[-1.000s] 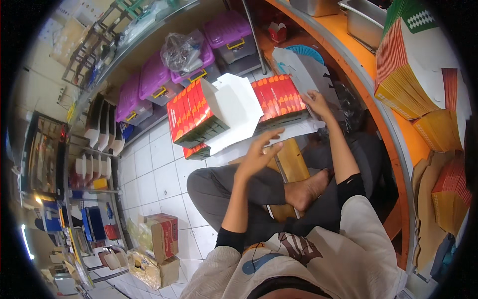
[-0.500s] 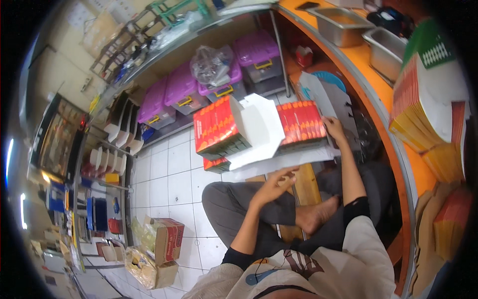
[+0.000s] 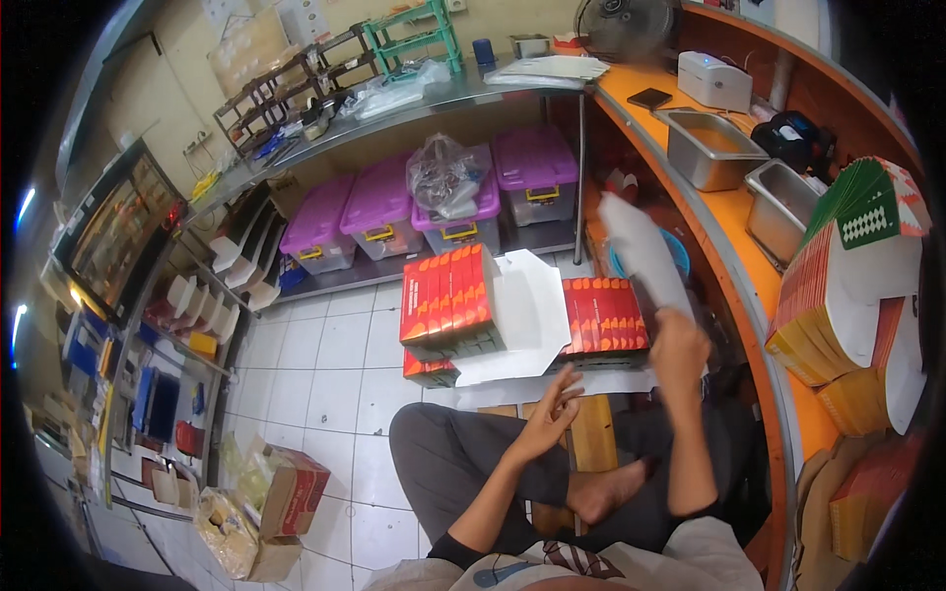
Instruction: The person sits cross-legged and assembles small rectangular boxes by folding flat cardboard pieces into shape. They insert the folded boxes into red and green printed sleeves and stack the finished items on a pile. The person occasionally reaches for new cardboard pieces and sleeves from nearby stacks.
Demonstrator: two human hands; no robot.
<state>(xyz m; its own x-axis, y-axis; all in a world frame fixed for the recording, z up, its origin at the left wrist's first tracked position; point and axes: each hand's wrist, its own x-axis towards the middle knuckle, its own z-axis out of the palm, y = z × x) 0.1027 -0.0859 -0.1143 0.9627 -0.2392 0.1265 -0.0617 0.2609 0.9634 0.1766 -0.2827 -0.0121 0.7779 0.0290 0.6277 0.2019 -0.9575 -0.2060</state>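
Grey trousers (image 3: 453, 448) cover the person's folded legs, close to the camera; the pale shirt (image 3: 631, 561) is cut off by the lower edge. One bare foot (image 3: 603, 494) shows, resting beside a wooden board (image 3: 595, 438) that the legs partly cover. The left hand (image 3: 548, 422) is loosely spread with nothing in it, its fingertips at the near edge of a white card piece (image 3: 532, 310); whether they touch cannot be told. The right hand (image 3: 680, 353) is blurred, its fingers curled around the lower end of a pale sheet (image 3: 645, 251), though the exact hold is lost in the smear. Ahead of the legs, the card lies between stacked red boxes (image 3: 448, 295) on the left and a row of red boxes (image 3: 606, 315) on the right. Behind the sheet, a blue basket (image 3: 680, 258) is mostly hidden. At the right, folded cartons (image 3: 818, 325) run toward the dark rim. Farther off, a clear plastic bag (image 3: 448, 177) hides part of the purple-lidded bins (image 3: 376, 209); a fan (image 3: 626, 25) is cut off at the top.
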